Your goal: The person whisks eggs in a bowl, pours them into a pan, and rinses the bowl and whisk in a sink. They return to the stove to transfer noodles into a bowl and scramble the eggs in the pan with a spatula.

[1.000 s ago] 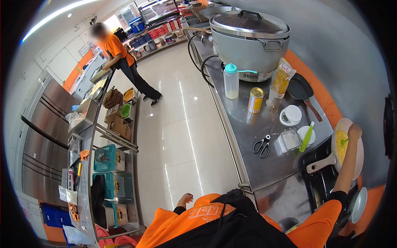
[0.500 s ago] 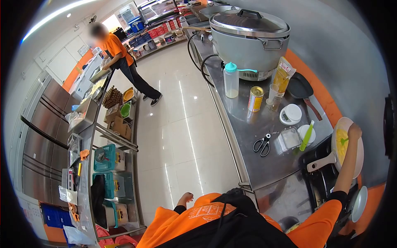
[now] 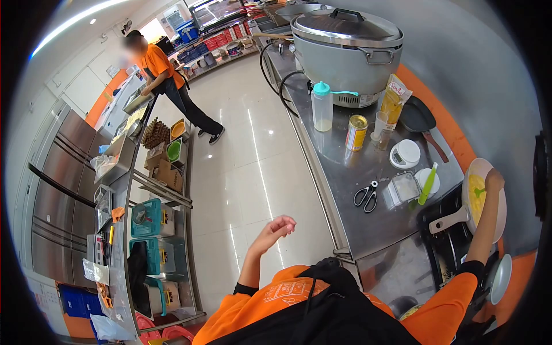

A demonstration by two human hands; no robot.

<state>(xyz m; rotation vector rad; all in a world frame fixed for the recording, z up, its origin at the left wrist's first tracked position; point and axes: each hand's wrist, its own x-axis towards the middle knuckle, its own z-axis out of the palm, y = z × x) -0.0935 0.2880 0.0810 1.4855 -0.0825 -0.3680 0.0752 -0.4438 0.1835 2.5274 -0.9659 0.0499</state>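
My right hand (image 3: 494,181) is closed on a green spatula (image 3: 478,192) at the far right. The spatula's lower part rests in yellow food, which looks like egg, inside a pale frying pan (image 3: 500,221). The pan sits over a black stove (image 3: 443,253), its beige handle pointing left. My left hand (image 3: 273,234) hangs in the air over the floor, left of the counter. Its fingers are loosely bent and slightly apart, with nothing visible in them.
The steel counter (image 3: 345,184) holds scissors (image 3: 366,196), a white scale (image 3: 405,154), a yellow can (image 3: 356,133), a squeeze bottle (image 3: 322,109) and a large rice cooker (image 3: 345,63). A co-worker (image 3: 161,75) stands at the opposite bench. Shelves with bins (image 3: 145,218) are at left.
My left hand has risen and moved forward from beside my body. My right hand stays at the pan with the spatula, shifted only slightly. The co-worker's head and arms have moved a little.
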